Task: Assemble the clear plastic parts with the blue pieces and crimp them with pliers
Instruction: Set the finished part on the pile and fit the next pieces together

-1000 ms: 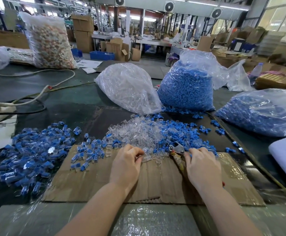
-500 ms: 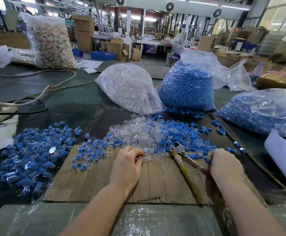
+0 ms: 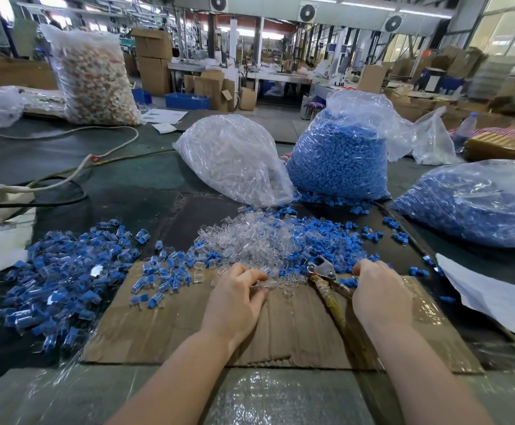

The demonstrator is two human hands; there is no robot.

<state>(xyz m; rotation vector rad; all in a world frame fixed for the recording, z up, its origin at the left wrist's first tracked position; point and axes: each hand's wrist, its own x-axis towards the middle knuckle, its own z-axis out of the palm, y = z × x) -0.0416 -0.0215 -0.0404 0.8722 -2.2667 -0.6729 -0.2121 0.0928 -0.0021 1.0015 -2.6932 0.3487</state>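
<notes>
- At the lower middle of the frame, a worn sheet of cardboard [image 3: 170, 326] lies flat on the dark table [image 3: 66, 167]; both hands work at its far edge.
- Left hand [image 3: 234, 299]: fingers curled, thumb and fingertips pinching a clear plastic part [image 3: 264, 283] at the near edge of the clear heap.
- Right hand [image 3: 380, 296]: fingers curled down into the blue pieces just beside the pliers [image 3: 322, 269]; whether it pinches one I cannot tell.
- Pliers lie on the cardboard between the hands, metal head toward the heaps, wrapped handles [image 3: 331, 302] running back toward the person, one handle passing under the right hand.
- Middle of frame: heap of clear parts [image 3: 250, 237], heap of loose blue pieces [image 3: 323, 237] touching it on the right.
- Left of frame: wide spread of joined clear-and-blue pieces [image 3: 63, 277], some spilling onto the cardboard.
- Behind the heaps: bag of clear parts [image 3: 231, 157], bag of blue pieces [image 3: 339, 157] just beside it, another blue-filled bag [image 3: 477, 204] at right.
- Upper left: tall bag of pale mixed bits [image 3: 93, 78]; pale cord [image 3: 66, 176] snaking across the table.
</notes>
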